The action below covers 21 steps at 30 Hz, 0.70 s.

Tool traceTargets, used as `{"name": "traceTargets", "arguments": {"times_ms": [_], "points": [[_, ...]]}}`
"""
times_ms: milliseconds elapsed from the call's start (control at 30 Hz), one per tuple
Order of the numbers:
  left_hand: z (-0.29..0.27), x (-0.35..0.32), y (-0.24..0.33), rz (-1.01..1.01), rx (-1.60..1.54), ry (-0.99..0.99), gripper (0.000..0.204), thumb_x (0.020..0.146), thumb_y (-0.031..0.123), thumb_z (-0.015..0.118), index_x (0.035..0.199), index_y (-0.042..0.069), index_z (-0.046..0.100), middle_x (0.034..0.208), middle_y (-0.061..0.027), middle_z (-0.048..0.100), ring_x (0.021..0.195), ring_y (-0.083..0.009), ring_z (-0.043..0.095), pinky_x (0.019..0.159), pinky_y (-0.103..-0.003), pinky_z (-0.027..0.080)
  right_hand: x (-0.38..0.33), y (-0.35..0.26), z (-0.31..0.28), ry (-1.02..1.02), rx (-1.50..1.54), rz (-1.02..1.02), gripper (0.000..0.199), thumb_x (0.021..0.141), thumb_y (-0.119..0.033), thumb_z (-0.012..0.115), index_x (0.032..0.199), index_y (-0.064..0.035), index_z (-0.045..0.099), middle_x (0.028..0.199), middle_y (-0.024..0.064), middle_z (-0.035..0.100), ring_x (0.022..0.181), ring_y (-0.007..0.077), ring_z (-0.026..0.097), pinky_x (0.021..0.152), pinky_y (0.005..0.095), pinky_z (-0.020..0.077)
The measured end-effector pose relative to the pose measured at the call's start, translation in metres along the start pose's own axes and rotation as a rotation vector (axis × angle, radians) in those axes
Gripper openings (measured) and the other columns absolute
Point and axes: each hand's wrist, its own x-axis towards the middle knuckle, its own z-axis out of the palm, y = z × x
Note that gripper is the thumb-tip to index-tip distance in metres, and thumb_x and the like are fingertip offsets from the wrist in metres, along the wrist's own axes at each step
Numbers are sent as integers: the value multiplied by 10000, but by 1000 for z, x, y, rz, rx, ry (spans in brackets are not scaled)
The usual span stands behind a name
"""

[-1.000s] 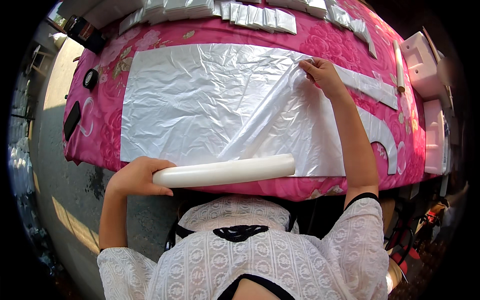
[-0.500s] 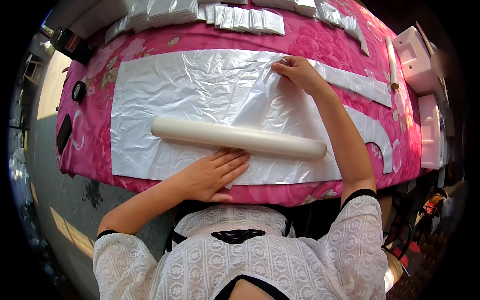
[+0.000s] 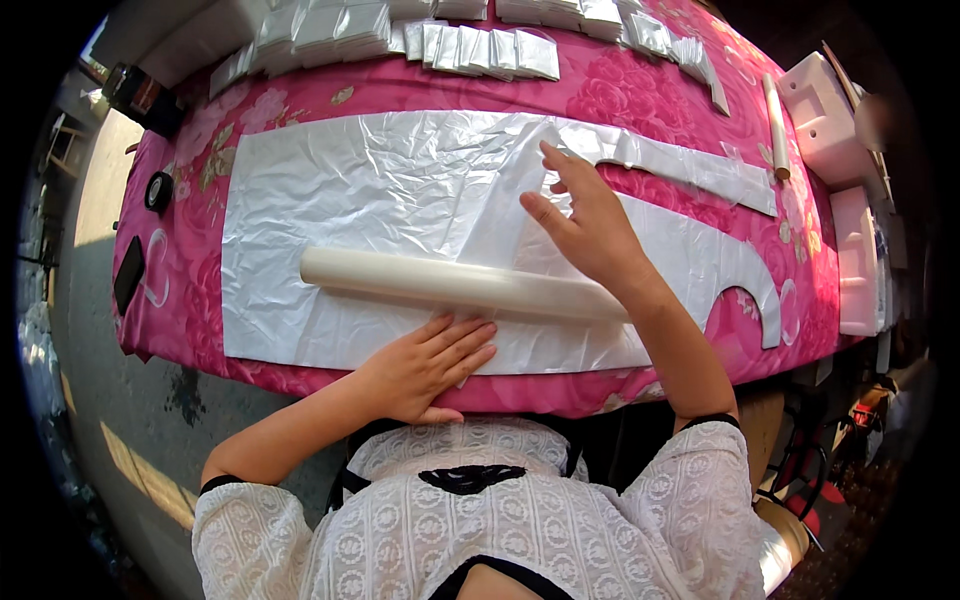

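A thin white plastic apron [image 3: 330,180], crinkled and shiny, lies spread across the table, its curved cut-outs and straps toward the right. Across it rests a long white tube [image 3: 450,284], slightly slanted. My left hand [image 3: 425,370] lies flat on the apron's near edge, just below the tube, fingers stretched out. Above the apron's middle, past the tube, hovers my right hand [image 3: 590,228] with fingers apart and nothing in them. Beside its fingertips, a smooth folded-over flap [image 3: 503,215] of the plastic forms a slanting edge. My right forearm hides the tube's right end.
Stacks of folded white packets [image 3: 490,50] line the far edge of the pink flowered tablecloth [image 3: 400,88]. At left are a dark jar [image 3: 140,98], a roll of black tape [image 3: 158,191] and a phone [image 3: 129,274]. Another tube [image 3: 776,128] and white foam boxes [image 3: 825,115] stand at right.
My right hand has let go of the plastic at the far edge and come nearer, its fingers spreading. A folded flap stays on the apron. My left hand has barely moved.
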Motion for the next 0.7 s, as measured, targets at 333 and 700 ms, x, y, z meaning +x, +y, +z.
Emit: {"name": "traceTargets", "arguments": {"times_ms": [333, 700], "points": [[-1, 1, 1, -15, 11, -1, 795, 815, 565, 428, 1330, -31, 321, 1408, -195, 291, 1329, -305, 247, 1087, -459, 162, 72, 57, -25, -83, 234, 128, 456, 794, -310, 653, 1118, -3, 562, 972, 76, 618, 778, 141, 601, 688, 284, 474], [-2, 2, 2, -14, -1, -19, 750, 826, 530, 435, 1325, -22, 337, 1413, -182, 291, 1330, -295, 251, 1093, -451, 150, 124, 76, -32, -717, 428, 473, 191, 842, -239, 623, 917, -64, 621, 714, -19, 570, 621, 60, 541, 556, 194, 417]]}}
